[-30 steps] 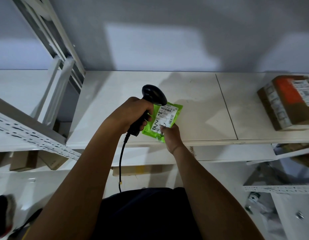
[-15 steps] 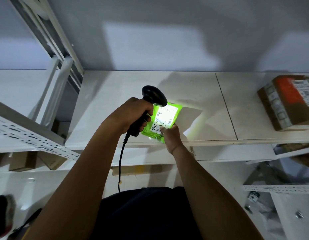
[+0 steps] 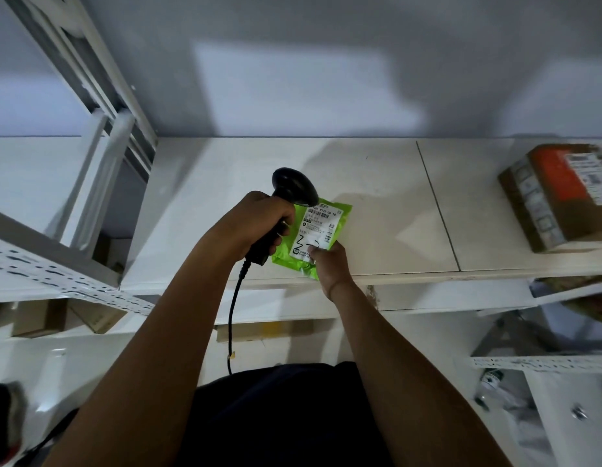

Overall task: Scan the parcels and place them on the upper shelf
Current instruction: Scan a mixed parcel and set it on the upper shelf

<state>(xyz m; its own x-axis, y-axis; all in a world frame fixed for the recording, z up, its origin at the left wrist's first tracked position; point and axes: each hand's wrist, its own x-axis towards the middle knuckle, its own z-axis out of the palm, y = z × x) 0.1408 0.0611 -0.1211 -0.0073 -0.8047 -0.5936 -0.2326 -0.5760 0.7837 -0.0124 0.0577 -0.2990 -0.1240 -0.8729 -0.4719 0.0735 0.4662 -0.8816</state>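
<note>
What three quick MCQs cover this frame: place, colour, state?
1. Where is the green parcel? A floor; B upper shelf, near its front edge; C inside a drawer.
2. Colour of the scanner? A black; B yellow; C white.
3. State of the left hand? A flat on the shelf; B empty, hanging; C gripping the scanner handle.
Key: 1B, it sits on the white board, with the right hand pinching its near corner; 2A, head and handle are black; 3C, fingers wrap the handle.

Left hand [image 3: 259, 220] grips scanner [image 3: 292, 187] over green parcel [image 3: 340, 217] pinched by right hand [image 3: 330, 264].
</note>
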